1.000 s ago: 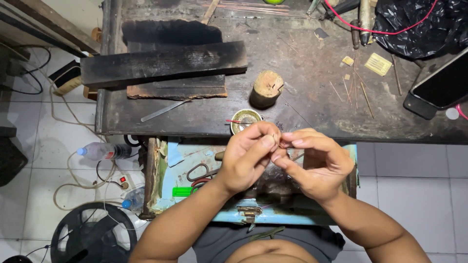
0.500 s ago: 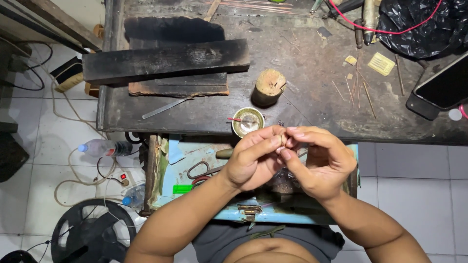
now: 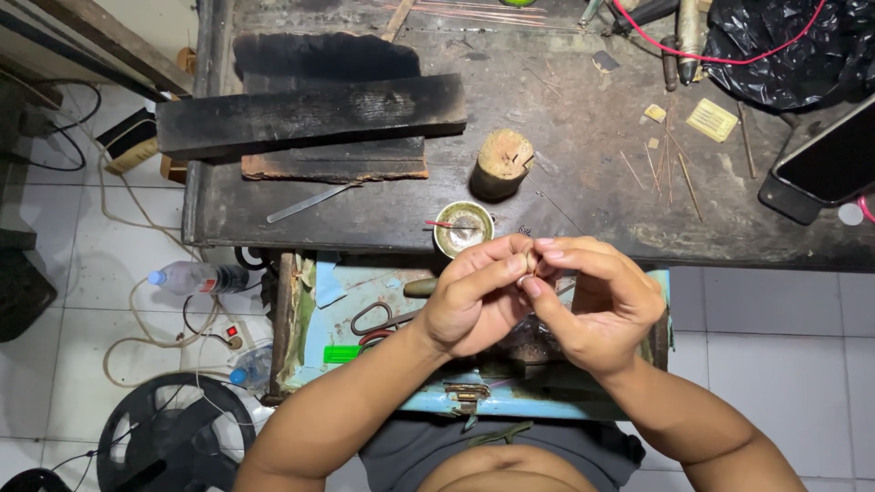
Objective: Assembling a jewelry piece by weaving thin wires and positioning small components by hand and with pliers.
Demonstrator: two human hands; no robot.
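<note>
Both hands pinched on tiny piece

Pinching hard: my left hand point(image 3: 474, 310) and right hand point(image 3: 602, 305) meet fingertip to fingertip on a small piece point(image 3: 531, 265), mostly hidden. Just beyond the grip sits a round tin point(image 3: 463, 230); below it, the open drawer point(image 3: 314, 346).

Both my forearms come up from the bottom of the view and meet in the middle. My left hand point(image 3: 474, 305) is curled, knuckles up, its fingers point(image 3: 497, 266) bent toward the right. My right hand point(image 3: 602, 305) faces it, fingers point(image 3: 570, 253) arched over and pinched against the left ones. The fingertips of both hands touch; whatever sits between them is too small to tell.
</note>
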